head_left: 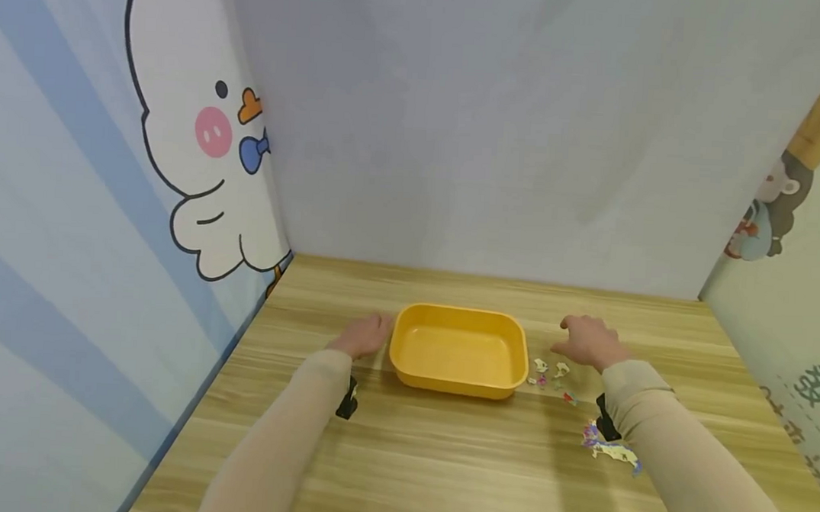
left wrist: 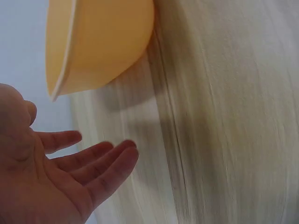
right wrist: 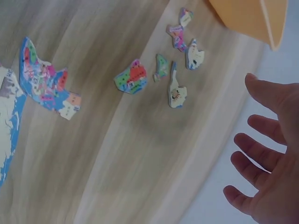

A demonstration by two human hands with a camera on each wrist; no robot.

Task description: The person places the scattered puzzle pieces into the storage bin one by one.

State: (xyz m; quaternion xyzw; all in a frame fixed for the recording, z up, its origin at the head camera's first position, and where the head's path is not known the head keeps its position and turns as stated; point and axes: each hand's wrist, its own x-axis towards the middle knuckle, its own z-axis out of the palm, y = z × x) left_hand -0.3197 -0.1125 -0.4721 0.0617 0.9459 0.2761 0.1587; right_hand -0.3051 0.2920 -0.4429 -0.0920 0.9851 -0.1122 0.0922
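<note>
A yellow plastic tray (head_left: 456, 388) with nothing inside stands on the wooden table between the two hands. My left hand (head_left: 365, 335) is just off the tray's left side, and its spread fingers (left wrist: 114, 175) hold nothing in the left wrist view. To the right of the tray hovers my right hand (head_left: 590, 341), fingers extended and apart, also holding nothing. Several small map-like puzzle pieces (right wrist: 178, 93) lie on the table near the right hand. Larger joined pieces (head_left: 614, 451) lie under the right forearm, partly hidden by it in the head view.
The wood-grain table (head_left: 414, 470) reaches back to a pale grey curtain (head_left: 491, 137). On the left, a striped cloth (head_left: 73, 256) carries a cartoon bird. A printed wall (head_left: 786, 303) borders the right side. A black strap (head_left: 607, 417) circles the right wrist.
</note>
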